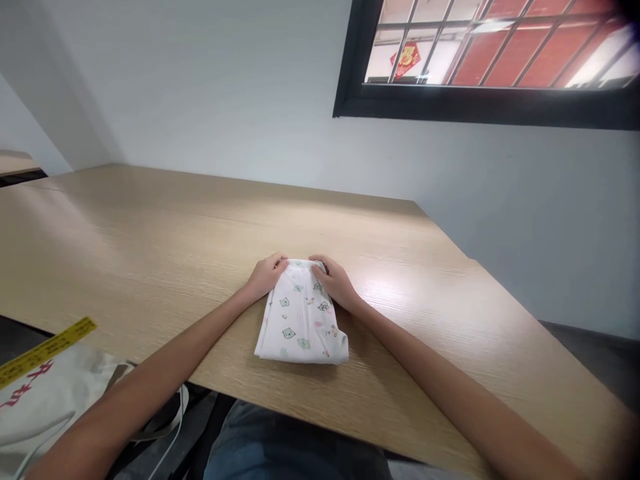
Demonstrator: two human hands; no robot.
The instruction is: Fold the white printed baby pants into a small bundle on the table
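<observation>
A person is seated at a light oak-toned wood-grain table (pixel 150 233), reaching forward with both bare forearms. A folded white cotton garment (pixel 300 320), printed with small green, pink and yellow cartoon animals, is lying flat in a neat rectangle near the table's front edge, directly ahead of the person's lap. The left hand (pixel 267 277) and the right hand (pixel 336 283) are resting on its far corners, one on each side, and are mirroring each other. Their fingers (pixel 280 263) are lying close together and curling over the far folded edge, while the thumbs are hidden from this view. Whether the fingers are pinching the cloth or only pressing down on it cannot be told. The even placement is helping to keep the layers square, and the near end is lying smooth and unheld.

Below the table edge, the person's blue denim jeans (pixel 290 447) are showing. To the lower left, a white canvas tote bag (pixel 45 407) with red lettering is sitting beside a yellow measuring strip (pixel 45 351). Beyond the table rises a white wall (pixel 200 87), and a black-framed window (pixel 485 60) is showing red panels and a red paper decoration (pixel 406 59) behind its bars.
</observation>
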